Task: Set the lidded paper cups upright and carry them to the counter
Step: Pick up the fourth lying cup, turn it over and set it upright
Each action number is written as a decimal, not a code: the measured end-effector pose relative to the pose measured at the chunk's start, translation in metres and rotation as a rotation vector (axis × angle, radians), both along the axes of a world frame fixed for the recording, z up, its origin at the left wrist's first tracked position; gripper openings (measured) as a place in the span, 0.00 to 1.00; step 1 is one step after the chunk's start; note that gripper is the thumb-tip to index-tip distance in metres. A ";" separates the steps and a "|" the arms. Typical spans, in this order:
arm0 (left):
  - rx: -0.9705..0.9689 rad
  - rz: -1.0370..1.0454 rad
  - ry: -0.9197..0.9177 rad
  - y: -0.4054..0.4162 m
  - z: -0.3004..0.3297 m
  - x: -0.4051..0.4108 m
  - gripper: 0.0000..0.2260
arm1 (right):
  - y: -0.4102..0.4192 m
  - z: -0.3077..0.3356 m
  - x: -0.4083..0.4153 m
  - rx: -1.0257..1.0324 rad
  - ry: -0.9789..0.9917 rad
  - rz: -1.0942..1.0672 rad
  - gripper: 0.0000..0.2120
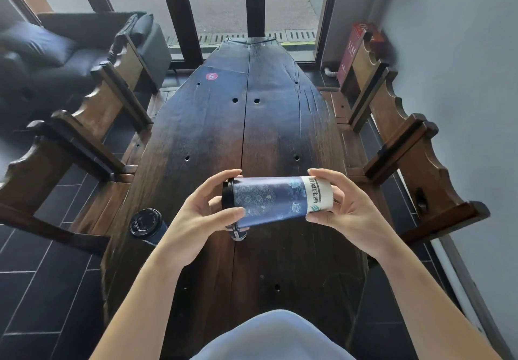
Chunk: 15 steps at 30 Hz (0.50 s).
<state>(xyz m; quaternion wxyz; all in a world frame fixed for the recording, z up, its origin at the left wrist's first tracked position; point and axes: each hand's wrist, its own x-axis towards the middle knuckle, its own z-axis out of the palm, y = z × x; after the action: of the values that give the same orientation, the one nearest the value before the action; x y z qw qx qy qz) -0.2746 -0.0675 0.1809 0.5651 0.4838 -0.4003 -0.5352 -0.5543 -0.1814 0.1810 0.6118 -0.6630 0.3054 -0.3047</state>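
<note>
Your left hand (200, 211) is hiding most of a third cup (238, 233); your wrist is covering the upright cup's (147, 226) body.

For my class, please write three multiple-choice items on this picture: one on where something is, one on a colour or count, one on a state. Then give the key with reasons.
1. Where is the second lidded cup, the one not being held?
A. On the dark wooden table's left edge
B. On the black sofa
C. On the right-hand bench

2. What colour is the lid of the blue patterned paper cup?
A. White
B. Black
C. Red

3. How is the held cup oriented?
A. Upright
B. Upside down
C. On its side

Key:
1 A: the second lidded cup is at the left edge of the dark wooden table.
2 B: the lid is black.
3 C: the blue patterned paper cup lies sideways between the left hand and right hand, lid pointing left.
</note>
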 end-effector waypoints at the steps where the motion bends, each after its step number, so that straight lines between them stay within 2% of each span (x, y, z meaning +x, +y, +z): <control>1: 0.009 0.001 0.007 0.001 0.000 0.000 0.31 | 0.000 0.001 0.000 0.006 -0.004 0.005 0.32; 6: -0.009 -0.031 -0.026 0.003 0.000 0.002 0.36 | 0.002 0.000 0.000 0.038 0.001 0.000 0.30; 15: -0.002 -0.007 -0.018 0.003 0.000 0.001 0.35 | 0.003 0.000 0.000 0.021 0.009 -0.019 0.28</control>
<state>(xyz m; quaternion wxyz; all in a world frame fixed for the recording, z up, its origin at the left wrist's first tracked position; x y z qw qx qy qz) -0.2739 -0.0649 0.1808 0.5599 0.4866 -0.4075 -0.5325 -0.5546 -0.1783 0.1815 0.6144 -0.6548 0.3177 -0.3046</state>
